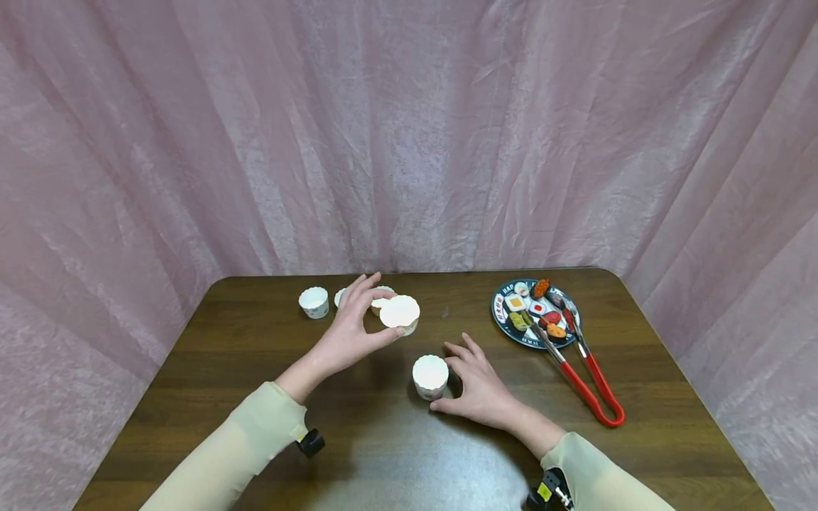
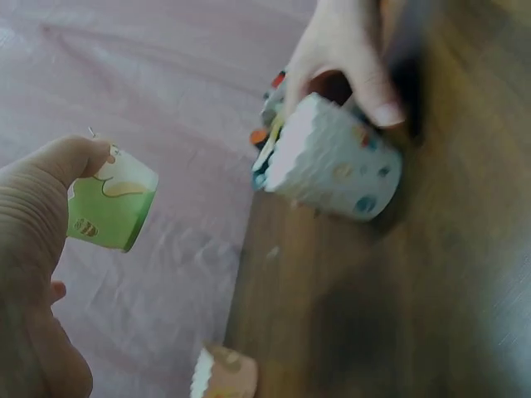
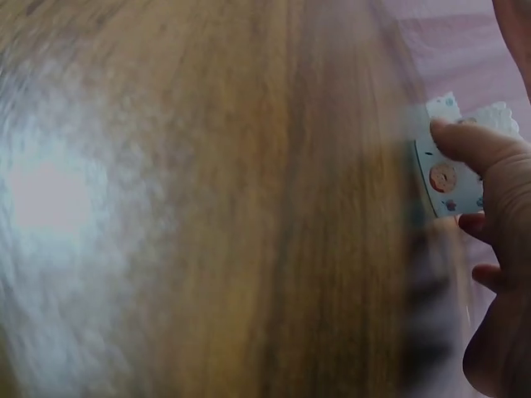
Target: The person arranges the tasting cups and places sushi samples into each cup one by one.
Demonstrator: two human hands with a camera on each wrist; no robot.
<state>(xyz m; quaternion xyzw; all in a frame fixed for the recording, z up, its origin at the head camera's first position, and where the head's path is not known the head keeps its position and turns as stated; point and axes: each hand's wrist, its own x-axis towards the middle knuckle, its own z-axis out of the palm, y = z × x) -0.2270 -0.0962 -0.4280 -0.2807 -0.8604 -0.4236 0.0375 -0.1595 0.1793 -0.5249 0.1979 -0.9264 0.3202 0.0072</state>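
Observation:
My left hand [image 1: 348, 328] pinches a paper baking cup [image 1: 404, 317] between thumb and fingers, raised above the table. In the left wrist view this cup [image 2: 112, 207] is green and white with a printed figure. Lower and to the right, my right hand [image 1: 481, 389] grips a second paper baking cup [image 1: 430, 376] by its side, thumb at the near edge and index finger at the right. That cup is white with small coloured prints, among them a doughnut [image 3: 443, 177], and has a scalloped rim. Its remaining fingers extend past the cup.
Behind the left hand stand a white baking cup [image 1: 314, 304], a second one [image 1: 338, 297] mostly hidden by fingers, and a peach-coloured one [image 2: 231, 375]. At the right, red-handled tongs [image 1: 578, 383] lean across a dark plate [image 1: 500, 328] of sushi pieces. A pink curtain [image 1: 409, 142] hangs behind the table.

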